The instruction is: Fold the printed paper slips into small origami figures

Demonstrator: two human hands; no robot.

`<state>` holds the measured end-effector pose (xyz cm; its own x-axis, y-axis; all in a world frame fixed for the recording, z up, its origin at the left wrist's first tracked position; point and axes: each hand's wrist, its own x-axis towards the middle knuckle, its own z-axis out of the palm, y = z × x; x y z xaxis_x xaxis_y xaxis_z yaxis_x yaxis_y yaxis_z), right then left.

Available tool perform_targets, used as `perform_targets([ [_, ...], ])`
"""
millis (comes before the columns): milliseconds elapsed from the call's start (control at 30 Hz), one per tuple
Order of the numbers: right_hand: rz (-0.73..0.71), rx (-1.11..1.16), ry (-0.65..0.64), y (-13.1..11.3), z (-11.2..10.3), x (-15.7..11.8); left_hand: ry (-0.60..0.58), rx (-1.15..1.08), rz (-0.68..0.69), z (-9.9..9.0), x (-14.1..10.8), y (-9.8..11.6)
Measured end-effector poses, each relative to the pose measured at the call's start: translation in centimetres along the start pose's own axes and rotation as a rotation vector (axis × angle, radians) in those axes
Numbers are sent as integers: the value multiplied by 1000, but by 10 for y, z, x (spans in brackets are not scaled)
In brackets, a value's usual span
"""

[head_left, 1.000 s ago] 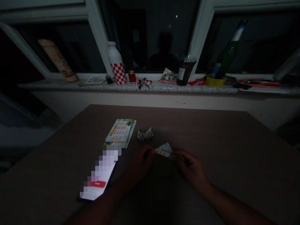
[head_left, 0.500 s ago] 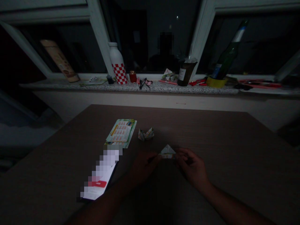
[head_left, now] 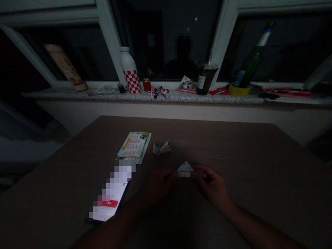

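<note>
Between my two hands is a small folded paper (head_left: 185, 169), printed and peaked like a triangle at the top. My left hand (head_left: 160, 181) pinches its left corner between thumb and fingers. At the right corner, my right hand (head_left: 214, 185) is closed on the same paper. Just beyond my left hand, a folded paper piece (head_left: 161, 148) with two pointed ends rests on the table. Farther left lies a stack of printed paper sheets (head_left: 135, 147). A lit phone (head_left: 110, 200), partly blurred out, lies beside my left forearm.
The brown table (head_left: 246, 148) reaches to the wall under a window. On the stone sill (head_left: 103, 95) stand a red-checked white bottle (head_left: 131, 74), a dark cup (head_left: 203, 81), a green bottle (head_left: 250, 62) in a yellow tape roll (head_left: 240, 90), and a tan bottle (head_left: 66, 67).
The folded paper has tilted slightly between my fingers and sits a touch lower. Both hands keep their grip in nearly the same place.
</note>
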<state>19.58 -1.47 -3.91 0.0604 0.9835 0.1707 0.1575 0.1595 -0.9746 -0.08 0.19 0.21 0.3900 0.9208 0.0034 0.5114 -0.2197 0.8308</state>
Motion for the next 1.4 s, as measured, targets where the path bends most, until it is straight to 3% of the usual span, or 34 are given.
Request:
perform_targets([
  [167, 13, 16, -18, 3, 1, 0, 2, 20, 30, 0, 0, -1],
  [767, -56, -17, -48, -4, 2, 1, -37, -249, -40, 2, 1, -2],
  [967, -75, -57, -81, -6, 2, 0, -34, -122, -72, 0, 0, 4],
  [1400, -66, -64, -143, -4, 1, -1, -43, -117, -65, 2, 0, 5],
])
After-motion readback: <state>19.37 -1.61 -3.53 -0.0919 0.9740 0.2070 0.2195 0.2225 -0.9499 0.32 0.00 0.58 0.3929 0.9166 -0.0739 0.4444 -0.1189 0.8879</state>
